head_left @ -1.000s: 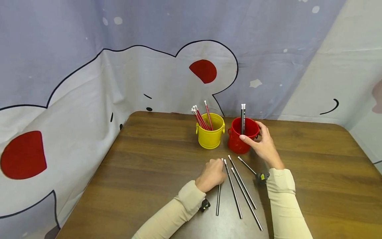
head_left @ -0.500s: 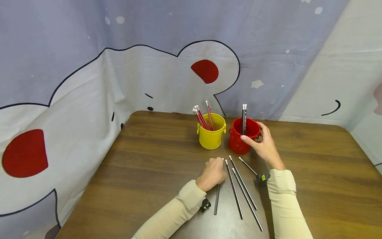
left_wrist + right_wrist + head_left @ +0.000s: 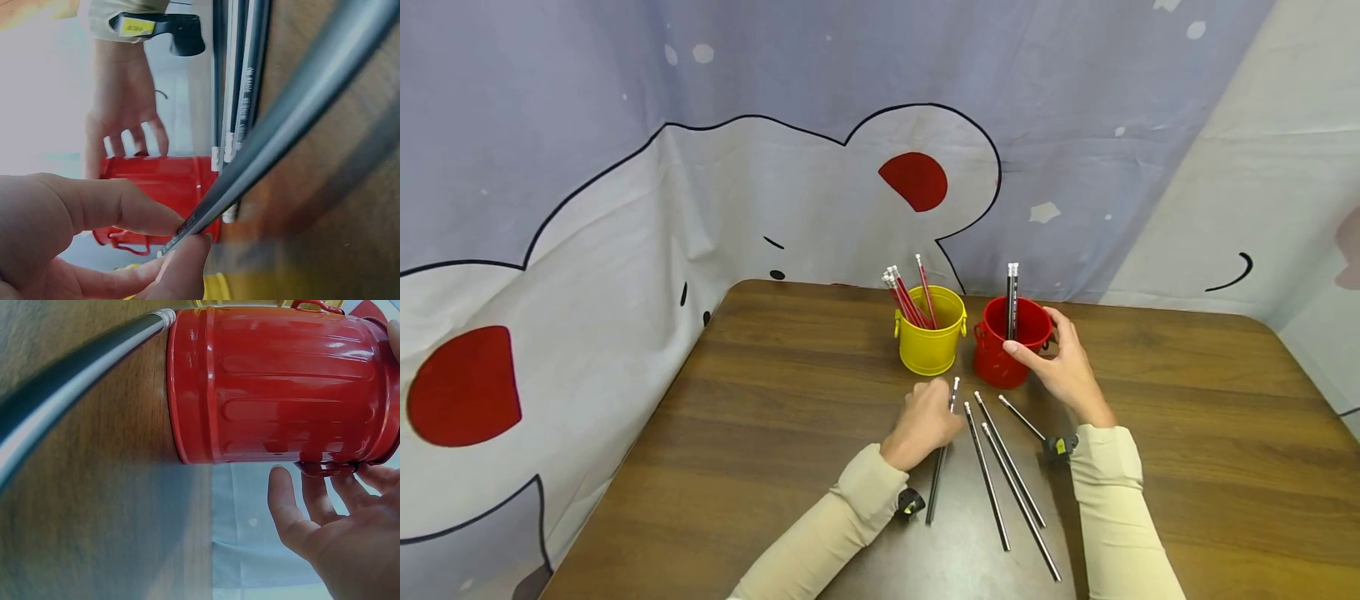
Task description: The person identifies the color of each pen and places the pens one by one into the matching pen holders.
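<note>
Left hand (image 3: 922, 423) pinches a black, white-ended pencil (image 3: 936, 487) between thumb and fingers, near a glossy red cylindrical bucket (image 3: 996, 367). Right hand (image 3: 1067, 371), fingers spread, grips its rim. Head view obscures the pencil's pinched section.

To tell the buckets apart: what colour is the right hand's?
The bucket is red, clearest in the right wrist view.

Pinched black pencil (image 3: 275, 134) near red bucket (image 3: 995, 361)

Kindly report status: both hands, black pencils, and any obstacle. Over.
Left hand pinches black pencil. Right hand grips red bucket. Four loose black pencils lie nearby. No obstacle apparent.
</note>
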